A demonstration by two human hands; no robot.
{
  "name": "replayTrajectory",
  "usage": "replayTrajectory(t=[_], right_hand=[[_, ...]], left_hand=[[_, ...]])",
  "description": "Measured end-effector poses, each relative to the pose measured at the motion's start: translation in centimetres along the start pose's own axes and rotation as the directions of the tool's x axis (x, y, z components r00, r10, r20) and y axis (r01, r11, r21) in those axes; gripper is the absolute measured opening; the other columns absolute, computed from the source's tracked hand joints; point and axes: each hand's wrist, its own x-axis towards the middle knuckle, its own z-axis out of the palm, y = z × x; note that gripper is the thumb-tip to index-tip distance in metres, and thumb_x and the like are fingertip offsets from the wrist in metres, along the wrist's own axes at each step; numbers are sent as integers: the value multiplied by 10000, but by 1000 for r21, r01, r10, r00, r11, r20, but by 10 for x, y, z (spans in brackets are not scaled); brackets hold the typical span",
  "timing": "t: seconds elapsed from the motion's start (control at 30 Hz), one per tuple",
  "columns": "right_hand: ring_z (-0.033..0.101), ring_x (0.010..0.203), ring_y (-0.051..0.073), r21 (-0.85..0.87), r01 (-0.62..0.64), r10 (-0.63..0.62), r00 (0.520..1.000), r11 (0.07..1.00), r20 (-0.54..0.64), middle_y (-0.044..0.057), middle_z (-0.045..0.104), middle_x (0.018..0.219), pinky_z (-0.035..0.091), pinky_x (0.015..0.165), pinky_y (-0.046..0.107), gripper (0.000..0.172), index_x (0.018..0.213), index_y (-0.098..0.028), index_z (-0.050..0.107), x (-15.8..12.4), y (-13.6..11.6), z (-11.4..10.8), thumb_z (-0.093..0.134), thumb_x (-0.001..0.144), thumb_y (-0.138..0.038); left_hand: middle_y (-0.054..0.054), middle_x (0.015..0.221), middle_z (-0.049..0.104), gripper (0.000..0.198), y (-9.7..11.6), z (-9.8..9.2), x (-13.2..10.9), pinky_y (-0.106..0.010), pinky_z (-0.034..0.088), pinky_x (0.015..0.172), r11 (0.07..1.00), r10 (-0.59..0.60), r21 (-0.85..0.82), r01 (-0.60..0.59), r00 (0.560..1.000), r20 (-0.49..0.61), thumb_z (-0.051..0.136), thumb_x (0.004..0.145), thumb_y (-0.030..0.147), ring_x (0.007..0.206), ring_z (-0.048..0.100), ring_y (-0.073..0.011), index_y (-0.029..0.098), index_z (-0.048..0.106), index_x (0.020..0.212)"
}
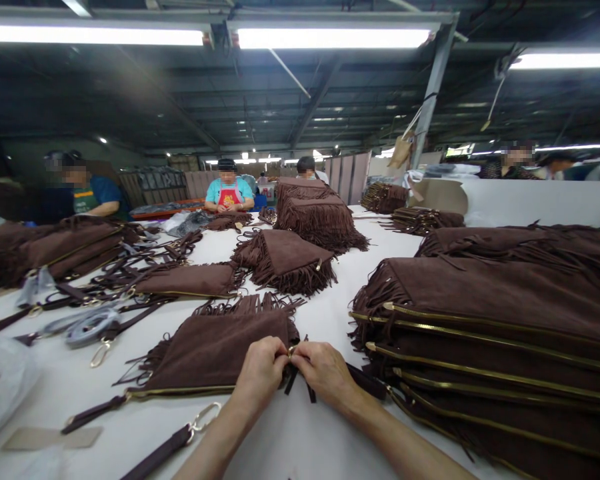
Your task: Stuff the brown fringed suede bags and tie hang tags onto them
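Note:
My left hand (263, 367) and my right hand (325, 367) meet just right of a brown fringed bag (220, 347) lying flat. Both are closed in a pinch, thumbs nearly touching, on a small gold ring (291, 351). Dark brown strips (291, 380) dangle below the fingertips; how they join the ring is hidden by the fingers. The bag's gold zipper (185, 392) runs along its near edge, and a short zipper pull strap (95, 413) sticks out at its left end. Beside my left forearm lies a brown strap (163, 453) with a gold clasp (205, 417).
Stacked fringed bags with gold zippers (480, 300) rise close on my right. More bags (285, 253) and a heap of straps (145, 267) cover the white table (260, 453) ahead. Clear plastic (3, 387) lies at left. Co-workers sit beyond, one in a red apron (229, 195).

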Motion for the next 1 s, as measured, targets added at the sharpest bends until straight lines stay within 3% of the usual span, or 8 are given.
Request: replayTrajectory(t=[0.2,0.4,0.5,0.6,0.73,0.9,1.0], right_hand=[[632,737,161,-17,5,-5,1000,1000,6,3,720,771,307,611,251,176,752,-223,687,0,1,1,577,890,-223],[607,700,146,72,32,-33,999,997,8,-9,697,725,321,609,241,195,713,-217,677,-1,2,-1,570,876,-217],[582,647,130,189,23,-33,998,982,50,-31,669,680,339,589,220,67,781,-217,684,-2,1,-9,625,802,-193],[549,599,122,272,20,-33,998,962,44,-48,624,639,350,565,212,138,854,-207,672,0,0,-20,621,744,-141],[547,555,121,421,75,-58,997,904,-52,-34,581,619,405,580,224,165,804,-182,645,1,-3,-24,489,853,-205],[568,631,133,504,121,-73,991,855,-114,1,639,772,432,593,231,159,841,-194,680,1,-9,-14,545,849,-276],[544,644,135,517,127,-72,989,847,-125,-9,603,709,409,579,227,185,769,-193,663,2,-8,-9,555,849,-319]], left_hand=[[-49,737,648,182,-1,2,-1,-259,381,685,1000,13,24,-13,1000,6,479,735,75,725,576,-173,169,596,633],[-16,676,537,166,-1,9,-2,-265,329,622,987,75,145,-64,995,-68,441,727,73,658,494,-159,191,463,613],[-1,667,520,134,-4,6,0,-256,350,623,998,63,8,-63,991,-118,434,716,104,656,493,-152,191,476,623],[-6,718,541,87,-7,-4,5,-244,394,624,970,7,-240,-43,988,-153,454,705,174,676,508,-148,185,530,663],[-41,897,566,98,0,-14,10,-223,432,591,864,-52,-502,-24,989,-137,506,697,264,713,519,-139,176,529,660],[-51,945,565,86,13,-13,9,-201,423,587,835,-17,-546,-69,988,-151,524,701,243,757,517,-137,171,545,659],[-47,935,564,97,14,-10,8,-199,423,569,823,-2,-563,-74,991,-134,543,708,257,739,519,-132,167,561,677]])
